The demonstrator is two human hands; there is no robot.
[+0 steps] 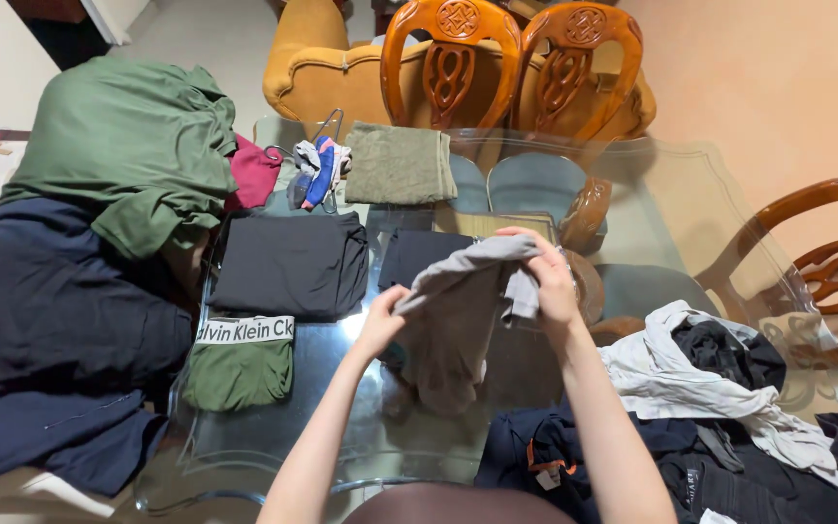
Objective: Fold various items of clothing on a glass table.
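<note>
Grey garment (458, 311), fingertips hidden in folds

At the centre of the frame, the left hand (383, 315) and the right hand (550, 281) hold a grey garment (458, 320) up over the glass tabletop (273, 427), fingers pinching its top edge. Folded black clothes (291, 264) and green underwear (240, 369) lie to the left; a tangled white-and-dark pile (710, 378) sits at lower right.
</note>
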